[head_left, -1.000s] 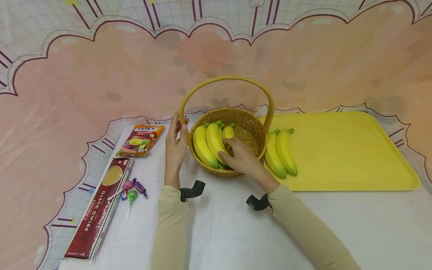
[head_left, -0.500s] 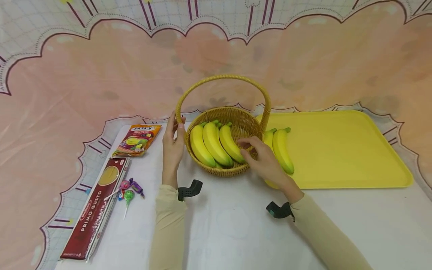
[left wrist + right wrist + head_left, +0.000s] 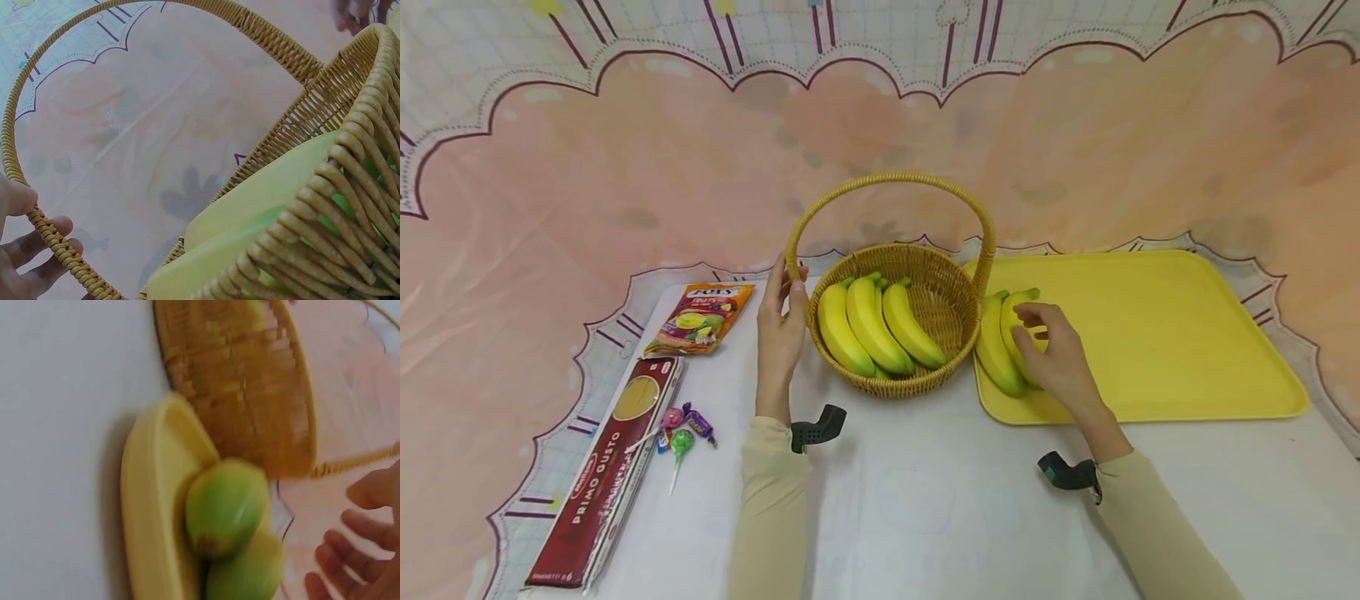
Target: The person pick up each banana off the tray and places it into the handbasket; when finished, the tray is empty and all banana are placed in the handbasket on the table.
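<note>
My left hand grips the woven basket's handle low on its left side, thumb on one side and fingers on the other in the left wrist view. Inside the basket several yellow bananas lie side by side, green tips toward me. Right of it, two more bananas rest at the left end of a yellow tray. Over these my right hand hovers with fingers loosely bent and nothing held. In the right wrist view its fingers are apart from the bananas' green ends.
Left on the white table lie an orange candy bag, a long red spaghetti pack, and small sweets, including a green lollipop and a purple-wrapped candy. A patterned cloth hangs behind.
My right hand has let go of a banana inside the basket and moved right, over the bananas on the tray. My left hand has stayed on the handle.
</note>
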Motion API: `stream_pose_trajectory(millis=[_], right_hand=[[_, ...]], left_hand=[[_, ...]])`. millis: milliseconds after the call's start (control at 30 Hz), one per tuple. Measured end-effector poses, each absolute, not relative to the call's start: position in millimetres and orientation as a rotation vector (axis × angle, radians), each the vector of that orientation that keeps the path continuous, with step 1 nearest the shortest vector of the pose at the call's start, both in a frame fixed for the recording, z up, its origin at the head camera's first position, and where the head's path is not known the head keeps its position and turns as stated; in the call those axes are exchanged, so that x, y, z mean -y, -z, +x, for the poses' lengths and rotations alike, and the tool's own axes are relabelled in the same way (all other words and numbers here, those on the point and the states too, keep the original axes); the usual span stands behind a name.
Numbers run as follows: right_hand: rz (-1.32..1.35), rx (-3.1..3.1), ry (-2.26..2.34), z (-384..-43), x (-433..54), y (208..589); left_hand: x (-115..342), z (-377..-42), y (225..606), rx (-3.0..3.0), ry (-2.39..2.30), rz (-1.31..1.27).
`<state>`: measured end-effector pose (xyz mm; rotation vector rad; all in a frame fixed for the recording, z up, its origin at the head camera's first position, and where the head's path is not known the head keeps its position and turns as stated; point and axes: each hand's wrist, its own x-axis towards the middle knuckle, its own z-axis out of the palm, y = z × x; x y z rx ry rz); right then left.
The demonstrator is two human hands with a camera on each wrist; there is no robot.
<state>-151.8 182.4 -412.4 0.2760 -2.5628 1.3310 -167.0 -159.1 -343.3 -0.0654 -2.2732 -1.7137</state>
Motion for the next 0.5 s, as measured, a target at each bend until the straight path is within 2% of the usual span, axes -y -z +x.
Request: stream_pose_trajectory(millis=[300,500], right_hand=[[0.069,2.949,-1.3,-157.2,-208.0,427.4],[0.017,3.0,-1.339,-156.7,-212.5,431.7]], left_hand=[[157.1,-168.9,343.5,2.264,1.719,-0.087],[158.2,-168.0,346.5,2.231,1.738,-0.084]])
